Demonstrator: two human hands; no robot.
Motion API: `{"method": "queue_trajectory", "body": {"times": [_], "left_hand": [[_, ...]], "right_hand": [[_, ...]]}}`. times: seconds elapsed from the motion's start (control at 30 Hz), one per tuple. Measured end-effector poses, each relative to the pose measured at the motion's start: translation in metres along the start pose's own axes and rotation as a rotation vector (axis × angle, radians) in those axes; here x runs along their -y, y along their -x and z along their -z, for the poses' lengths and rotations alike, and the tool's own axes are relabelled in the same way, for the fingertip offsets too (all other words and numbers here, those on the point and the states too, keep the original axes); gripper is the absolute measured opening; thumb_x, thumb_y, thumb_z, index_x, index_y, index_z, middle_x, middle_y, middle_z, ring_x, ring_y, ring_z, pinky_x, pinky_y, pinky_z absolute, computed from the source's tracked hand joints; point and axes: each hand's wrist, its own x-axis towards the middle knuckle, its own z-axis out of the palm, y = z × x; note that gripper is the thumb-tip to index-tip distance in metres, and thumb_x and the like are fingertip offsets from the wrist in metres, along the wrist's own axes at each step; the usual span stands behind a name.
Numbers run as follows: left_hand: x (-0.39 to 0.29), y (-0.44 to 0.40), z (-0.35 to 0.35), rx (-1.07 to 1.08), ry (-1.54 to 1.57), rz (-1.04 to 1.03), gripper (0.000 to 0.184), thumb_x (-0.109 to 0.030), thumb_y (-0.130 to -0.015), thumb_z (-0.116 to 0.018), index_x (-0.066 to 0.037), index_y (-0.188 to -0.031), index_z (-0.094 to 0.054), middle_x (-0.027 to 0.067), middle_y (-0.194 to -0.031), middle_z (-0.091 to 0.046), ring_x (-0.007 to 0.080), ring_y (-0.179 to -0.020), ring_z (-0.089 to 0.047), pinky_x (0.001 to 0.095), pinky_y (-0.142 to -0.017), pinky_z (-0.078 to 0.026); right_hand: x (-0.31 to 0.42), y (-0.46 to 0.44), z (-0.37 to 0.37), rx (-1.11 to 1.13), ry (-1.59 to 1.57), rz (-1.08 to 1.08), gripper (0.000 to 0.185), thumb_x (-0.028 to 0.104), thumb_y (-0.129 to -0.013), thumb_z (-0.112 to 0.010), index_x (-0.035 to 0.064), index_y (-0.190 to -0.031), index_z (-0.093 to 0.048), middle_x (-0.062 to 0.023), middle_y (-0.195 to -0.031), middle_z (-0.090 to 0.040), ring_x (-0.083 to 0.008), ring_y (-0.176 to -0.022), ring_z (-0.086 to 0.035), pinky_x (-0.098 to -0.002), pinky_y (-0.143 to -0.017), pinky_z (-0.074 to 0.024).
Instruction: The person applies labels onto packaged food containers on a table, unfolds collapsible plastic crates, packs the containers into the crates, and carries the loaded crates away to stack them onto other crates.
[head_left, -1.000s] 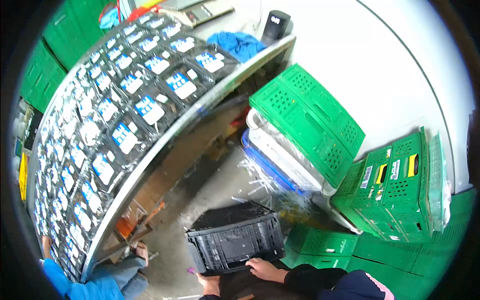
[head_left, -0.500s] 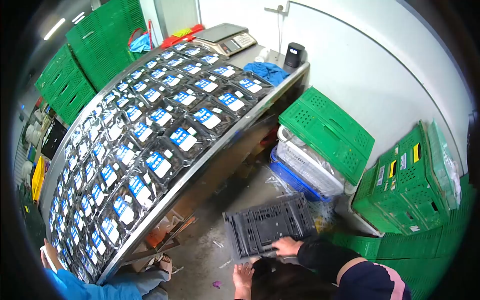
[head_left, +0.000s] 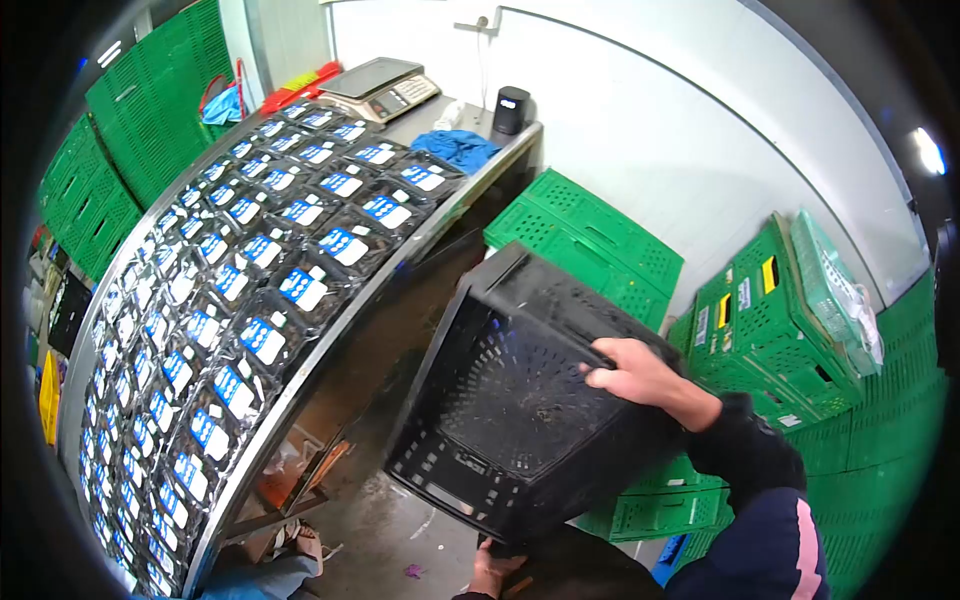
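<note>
A black plastic crate [head_left: 490, 400] hangs tilted in front of me, its open side turned toward me and its slotted walls and dusty inner bottom in view. My right hand [head_left: 640, 372] is closed round the crate's upper right rim. Low in the view, my left hand [head_left: 492, 570] grips the crate's near lower edge; some of its fingers are hidden by the crate.
Many labelled black packs [head_left: 264, 340] cover the metal-edged table [head_left: 330, 352] on the left. A scale [head_left: 378, 88], a blue cloth [head_left: 456, 150] and a black device [head_left: 511, 108] are at its far end. Green crates [head_left: 745, 320] stand right; another person's leg [head_left: 265, 580] shows below.
The black crate was low on the floor with a ribbed face up; now it is raised and tilted, its inside showing. My right hand has moved up with its rim. My left hand now grips it.
</note>
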Motion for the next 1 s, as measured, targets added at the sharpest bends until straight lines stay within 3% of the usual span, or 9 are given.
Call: {"method": "queue_trajectory", "body": {"times": [0.03,0.07,0.17,0.3,0.4,0.53,0.77,0.83,1.0], "left_hand": [[-0.004,-0.02,0.019,0.316,0.171,0.055,0.063,-0.042,-0.092,-0.043,-0.005,-0.142,-0.034,0.0205,-0.147,-0.032,0.0416,-0.132,-0.032,0.0553,-0.11,-0.026],[0.014,0.018,-0.051,-0.157,0.023,0.037,0.061,-0.04,-0.094,-0.041,-0.001,-0.14,-0.035,0.0197,-0.144,-0.039,0.0377,-0.132,-0.035,0.0541,-0.108,-0.03],[0.027,0.026,-0.135,0.027,-0.252,-0.31,0.046,-0.024,-0.092,-0.049,0.003,-0.129,-0.045,0.0195,-0.132,-0.052,0.0353,-0.118,-0.052,0.0537,-0.102,-0.041],[-0.014,-0.017,-0.194,-0.183,-0.468,-0.285,0.02,-0.009,-0.082,-0.056,-0.001,-0.099,-0.054,0.012,-0.1,-0.06,0.0319,-0.09,-0.06,0.0467,-0.083,-0.052],[-0.019,-0.025,-0.287,-0.068,-0.725,-0.44,0.014,-0.011,-0.077,-0.059,-0.01,-0.09,-0.055,0.0014,-0.095,-0.053,0.0181,-0.089,-0.05,0.0358,-0.068,-0.042],[-0.021,-0.051,-0.43,-0.122,-0.926,-0.745,0.01,-0.007,-0.07,-0.064,-0.004,-0.066,-0.055,0.0013,-0.064,-0.048,0.015,-0.057,-0.047,0.0343,-0.051,-0.041],[0.005,-0.094,-0.632,-0.136,-1.152,-0.996,0.014,-0.001,-0.066,-0.066,-0.002,-0.077,-0.057,0.0043,-0.068,-0.059,0.017,-0.057,-0.056,0.0328,-0.049,-0.048],[0.003,-0.121,-0.664,-0.171,-1.238,-1.101,0.012,-0.004,-0.069,-0.065,-0.001,-0.074,-0.055,0.0065,-0.064,-0.055,0.0192,-0.054,-0.055,0.034,-0.046,-0.046],[0.006,-0.151,-0.719,-0.228,-1.284,-1.16,0.014,-0.007,-0.071,-0.066,0.003,-0.076,-0.059,0.0066,-0.063,-0.061,0.0182,-0.052,-0.059,0.0328,-0.048,-0.05]], "right_hand": [[0.004,0.021,0.017,-0.053,-0.055,-0.001,0.023,0.011,-0.075,-0.064,-0.0029,-0.093,-0.063,-0.0096,-0.075,-0.062,-0.0155,-0.073,-0.058,-0.032,-0.067,-0.0461],[0.019,0.043,0.032,-0.09,-0.206,-0.052,0.026,0.008,-0.077,-0.062,-0.0024,-0.1,-0.06,-0.0038,-0.072,-0.057,-0.0122,-0.068,-0.055,-0.0293,-0.061,-0.0449],[0.028,0.093,0.068,-0.279,-0.536,-0.25,0.052,0.001,-0.077,-0.058,0.0013,-0.128,-0.048,-0.0003,-0.068,-0.052,-0.0053,-0.047,-0.042,-0.0223,-0.04,-0.0326],[-0.03,0.127,0.097,-0.599,-0.609,-0.136,0.058,-0.007,-0.075,-0.046,0.0026,-0.132,-0.046,0.0003,-0.057,-0.048,-0.0048,-0.037,-0.036,-0.0215,-0.032,-0.0271],[-0.103,0.127,0.132,-0.761,-0.665,-0.127,0.054,-0.003,-0.079,-0.045,0.0047,-0.132,-0.048,0.0025,-0.056,-0.043,-0.0044,-0.036,-0.034,-0.0211,-0.031,-0.026],[-0.217,0.09,0.164,-0.884,-0.816,-0.174,0.047,0.004,-0.085,-0.045,0.0107,-0.132,-0.049,0.004,-0.056,-0.038,-0.0049,-0.036,-0.032,-0.0209,-0.031,-0.0261],[-0.394,-0.018,0.203,-0.936,-1.095,-0.343,0.037,0.012,-0.086,-0.05,0.0124,-0.123,-0.053,0.0015,-0.058,-0.038,-0.0074,-0.038,-0.033,-0.0249,-0.033,-0.0268],[-0.41,-0.051,0.219,-0.933,-1.197,-0.365,0.007,0.008,-0.086,-0.053,0.0091,-0.086,-0.046,0.0,-0.058,-0.039,-0.0088,-0.038,-0.032,-0.0268,-0.034,-0.0247],[-0.446,-0.114,0.247,-0.919,-1.023,-0.464,0.027,0.013,-0.086,-0.051,0.004,-0.111,-0.056,-0.003,-0.061,-0.048,-0.0139,-0.041,-0.04,-0.0286,-0.038,-0.0329]]}}
